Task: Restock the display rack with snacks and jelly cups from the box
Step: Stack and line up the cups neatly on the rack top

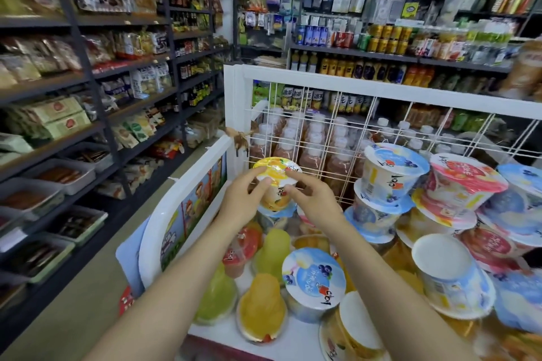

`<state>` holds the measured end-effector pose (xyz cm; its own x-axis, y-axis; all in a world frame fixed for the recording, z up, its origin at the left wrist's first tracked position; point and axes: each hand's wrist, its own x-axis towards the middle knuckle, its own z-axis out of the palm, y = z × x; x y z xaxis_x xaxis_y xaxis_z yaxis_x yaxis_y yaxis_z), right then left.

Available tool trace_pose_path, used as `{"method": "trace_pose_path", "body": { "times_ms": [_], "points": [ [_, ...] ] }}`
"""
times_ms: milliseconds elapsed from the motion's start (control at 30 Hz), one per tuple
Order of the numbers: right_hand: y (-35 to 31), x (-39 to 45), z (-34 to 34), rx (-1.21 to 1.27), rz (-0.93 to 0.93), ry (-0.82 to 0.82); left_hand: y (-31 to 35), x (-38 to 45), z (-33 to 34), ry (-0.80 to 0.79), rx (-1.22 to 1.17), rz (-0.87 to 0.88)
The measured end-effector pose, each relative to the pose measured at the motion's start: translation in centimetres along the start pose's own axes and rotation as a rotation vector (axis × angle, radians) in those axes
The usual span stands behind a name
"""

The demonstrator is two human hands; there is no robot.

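An orange-lidded jelly cup (275, 176) sits tilted on top of a stack at the back left of the white display rack (322, 82). My left hand (243, 202) grips its left side, thumb and fingers on the lid's edge. My right hand (313, 202) pinches its right side and rim. Blue-lidded cups (315, 278), red-lidded cups (466, 173) and small yellow and green jelly domes (261, 305) fill the rack below and to the right. No box is in view.
A white wire grid (331, 138) backs the rack, with bottled drinks behind it. Dark shelving (88, 73) full of packaged snacks runs along the left. A floor aisle (96, 287) lies between that shelving and the rack. Drink shelves (381, 56) line the far wall.
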<state>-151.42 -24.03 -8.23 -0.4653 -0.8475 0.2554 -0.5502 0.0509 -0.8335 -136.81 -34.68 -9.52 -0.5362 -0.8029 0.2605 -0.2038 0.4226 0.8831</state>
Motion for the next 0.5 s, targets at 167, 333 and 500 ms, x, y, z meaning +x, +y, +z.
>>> {"method": "trace_pose_path", "body": {
  "times_ms": [167, 333, 500],
  "points": [
    [-0.7, -1.8, -0.3, -0.082, -0.019, -0.045, 0.7, -1.1, -0.9, -0.102, 0.318, 0.021],
    [-1.2, -7.3, -3.1, -0.256, 0.006, -0.192, 2.2, -7.7, -1.9, -0.230, 0.454, 0.246],
    [-0.5, -12.1, -3.8, -0.397, 0.051, -0.450, 1.6, -11.5, -1.5, -0.499, 0.681, 0.240]
  ]
}}
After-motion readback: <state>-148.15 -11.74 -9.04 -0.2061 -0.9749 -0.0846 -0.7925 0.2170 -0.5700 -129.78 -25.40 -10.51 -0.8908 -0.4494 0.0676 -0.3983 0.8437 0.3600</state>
